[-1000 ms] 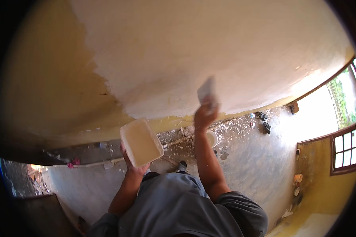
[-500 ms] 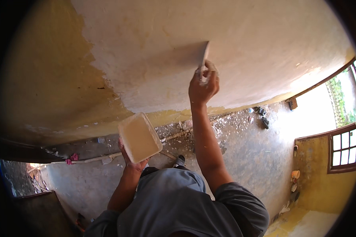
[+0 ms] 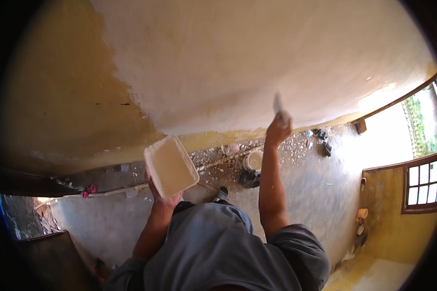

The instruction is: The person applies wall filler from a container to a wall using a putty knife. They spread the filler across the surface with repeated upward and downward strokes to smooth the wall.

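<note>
My left hand (image 3: pixel 163 200) holds a rectangular tray (image 3: pixel 186 157) of smooth cream-coloured paste from beneath, its fingers wrapped around the near left side. My right hand (image 3: pixel 279 130) is closed around a putty knife (image 3: pixel 277 103), slightly smeared by motion. The blade points up toward the wall, near the lower part of a pale coating (image 3: pixel 218 63); whether it touches cannot be told. To the left, the wall surface is bare ochre yellow (image 3: pixel 58 92), meeting the coating along a ragged edge.
On the floor by the wall stand a white bucket (image 3: pixel 254 160) and a dark bag (image 3: pixel 249 179). A long pole (image 3: pixel 114 193) lies along the wall's foot, with pink cloth (image 3: pixel 89 191) beside it. White crumbs litter the floor. A barred window (image 3: pixel 425 182) is at right.
My right hand has swept right and down with the putty knife, away from the middle of the coated wall. The bucket now shows beside my forearm. The tray has barely moved.
</note>
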A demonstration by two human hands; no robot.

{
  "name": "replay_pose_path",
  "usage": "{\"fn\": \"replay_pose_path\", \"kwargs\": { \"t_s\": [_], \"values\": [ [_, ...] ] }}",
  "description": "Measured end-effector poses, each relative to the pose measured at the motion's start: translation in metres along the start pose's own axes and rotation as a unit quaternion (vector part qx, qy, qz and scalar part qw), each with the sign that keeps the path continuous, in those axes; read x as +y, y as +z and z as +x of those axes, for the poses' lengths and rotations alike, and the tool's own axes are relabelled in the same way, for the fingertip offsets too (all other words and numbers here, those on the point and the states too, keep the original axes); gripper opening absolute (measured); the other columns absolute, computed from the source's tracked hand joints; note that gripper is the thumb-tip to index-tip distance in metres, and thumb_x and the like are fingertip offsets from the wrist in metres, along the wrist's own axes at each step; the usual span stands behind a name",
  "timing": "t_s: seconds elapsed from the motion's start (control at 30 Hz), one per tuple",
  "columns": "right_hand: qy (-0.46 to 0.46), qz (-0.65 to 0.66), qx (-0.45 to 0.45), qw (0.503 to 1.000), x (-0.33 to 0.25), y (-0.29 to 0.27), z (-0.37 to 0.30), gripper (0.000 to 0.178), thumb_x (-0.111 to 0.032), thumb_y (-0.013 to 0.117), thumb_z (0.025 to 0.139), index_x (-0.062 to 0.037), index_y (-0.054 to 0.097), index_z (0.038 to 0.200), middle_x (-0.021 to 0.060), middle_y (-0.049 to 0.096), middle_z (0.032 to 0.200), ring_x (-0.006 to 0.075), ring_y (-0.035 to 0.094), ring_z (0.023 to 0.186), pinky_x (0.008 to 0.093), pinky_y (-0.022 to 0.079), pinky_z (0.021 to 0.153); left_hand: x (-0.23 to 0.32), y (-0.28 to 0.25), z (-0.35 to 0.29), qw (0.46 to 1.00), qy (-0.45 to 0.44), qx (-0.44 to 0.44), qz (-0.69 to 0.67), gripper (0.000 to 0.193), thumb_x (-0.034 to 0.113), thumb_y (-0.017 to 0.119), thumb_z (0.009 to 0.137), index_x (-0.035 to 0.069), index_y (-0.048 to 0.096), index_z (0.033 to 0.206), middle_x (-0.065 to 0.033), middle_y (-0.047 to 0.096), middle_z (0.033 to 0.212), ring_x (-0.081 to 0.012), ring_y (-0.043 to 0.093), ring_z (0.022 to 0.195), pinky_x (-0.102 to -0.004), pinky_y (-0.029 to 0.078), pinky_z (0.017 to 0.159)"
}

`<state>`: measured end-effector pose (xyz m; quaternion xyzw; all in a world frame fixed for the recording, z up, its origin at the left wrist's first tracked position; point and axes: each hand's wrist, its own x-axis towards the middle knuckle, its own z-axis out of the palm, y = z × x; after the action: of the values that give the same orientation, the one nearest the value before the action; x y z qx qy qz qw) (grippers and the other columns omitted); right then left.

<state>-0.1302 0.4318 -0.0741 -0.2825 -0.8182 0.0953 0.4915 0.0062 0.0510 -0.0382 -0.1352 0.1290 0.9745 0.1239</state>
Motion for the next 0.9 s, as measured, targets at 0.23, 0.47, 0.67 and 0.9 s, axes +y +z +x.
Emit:
{"fn": "replay_pose_path", "kwargs": {
  "t_s": [0.23,0.47,0.67,0.9],
  "values": [
    [0.048,0.283,0.061,0.956,-0.058,-0.004,0.073,0.008,-0.006,0.063,0.082,-0.0060,0.063,0.090,0.0096,0.066,0.086,0.0283,0.063,0.085,0.0433,0.049,0.075,0.002,0.006,-0.006,0.999,-0.013,0.005,0.045,0.070,0.068,0.049,0.089,0.019,0.048,0.140,-0.0015,0.056,0.133,-0.0247,0.055,0.120,-0.0461,0.046,0.100],
    [0.164,0.178,-0.042,0.969,-0.087,0.024,-0.035,0.056,-0.013,0.067,0.087,0.0163,0.048,0.131,0.0315,0.057,0.127,0.0383,0.057,0.120,0.0419,0.046,0.103,0.004,0.004,0.000,0.999,0.002,0.006,0.047,0.070,0.067,0.049,0.090,0.020,0.047,0.141,-0.0015,0.056,0.133,-0.0253,0.054,0.120,-0.0457,0.045,0.101],
    [0.406,0.437,-0.167,0.785,-0.182,-0.035,-0.063,0.013,0.001,0.058,0.087,-0.0033,0.057,0.099,0.0052,0.056,0.089,0.0162,0.054,0.082,0.0313,0.045,0.077,0.006,0.002,-0.003,0.998,0.014,0.061,0.030,0.069,0.069,0.043,0.091,0.022,0.047,0.141,-0.0030,0.058,0.132,-0.0286,0.059,0.117,-0.0534,0.052,0.093],
    [0.113,0.384,-0.057,0.915,-0.164,-0.071,-0.055,0.010,-0.005,0.058,0.091,-0.0040,0.052,0.099,0.0121,0.052,0.094,0.0206,0.052,0.083,0.0336,0.043,0.076,0.007,-0.004,-0.002,1.000,0.006,0.014,0.016,0.071,0.069,0.045,0.090,0.022,0.043,0.144,-0.0044,0.054,0.138,-0.0298,0.057,0.120,-0.0552,0.052,0.093]
  ]
}}
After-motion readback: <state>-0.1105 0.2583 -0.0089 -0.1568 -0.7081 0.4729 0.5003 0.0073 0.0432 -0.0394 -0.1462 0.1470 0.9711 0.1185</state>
